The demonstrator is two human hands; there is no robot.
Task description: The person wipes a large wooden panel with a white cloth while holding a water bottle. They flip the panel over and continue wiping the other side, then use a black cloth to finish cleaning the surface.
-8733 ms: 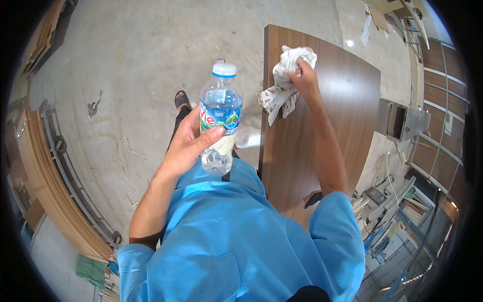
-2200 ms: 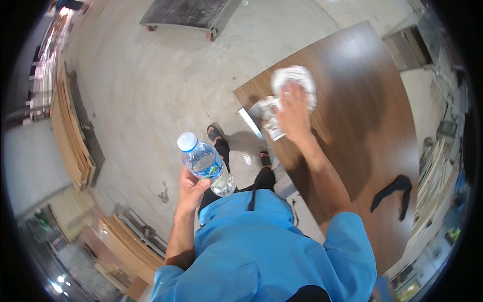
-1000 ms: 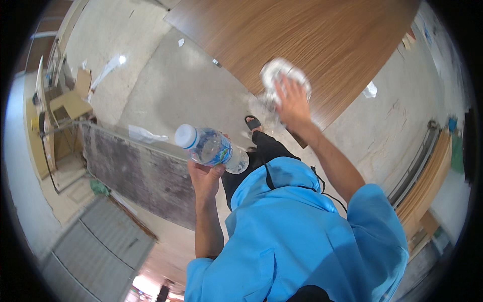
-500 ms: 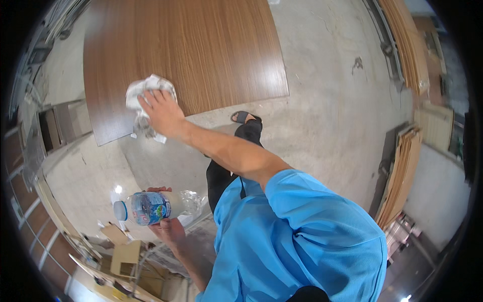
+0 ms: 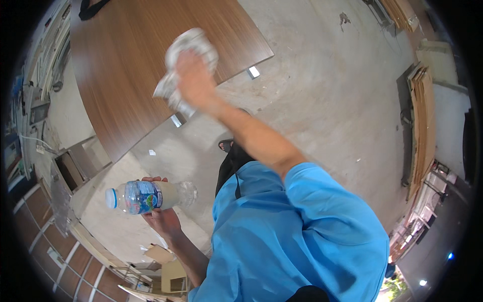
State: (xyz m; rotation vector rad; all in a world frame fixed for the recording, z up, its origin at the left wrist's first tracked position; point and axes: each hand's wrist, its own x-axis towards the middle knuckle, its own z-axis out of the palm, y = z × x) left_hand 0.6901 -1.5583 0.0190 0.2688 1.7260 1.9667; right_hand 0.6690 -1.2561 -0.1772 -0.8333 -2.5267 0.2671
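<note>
Fingers of the left hand (image 5: 165,221) grip the bottle (image 5: 143,197) around its middle, cap to the left. Farther out, the right hand (image 5: 196,80) lies over the cloth (image 5: 193,41), which shows beyond the fingertips and trails to the near edge of the table (image 5: 121,75); blur hides whether those fingers clench it. Wiping seems in hand; another stroke would call for flat pressure.

Head-worn fisheye, facing steeply down, blue shirt (image 5: 297,231) close, tabletop (image 5: 121,65) farther, rim hard to read
</note>
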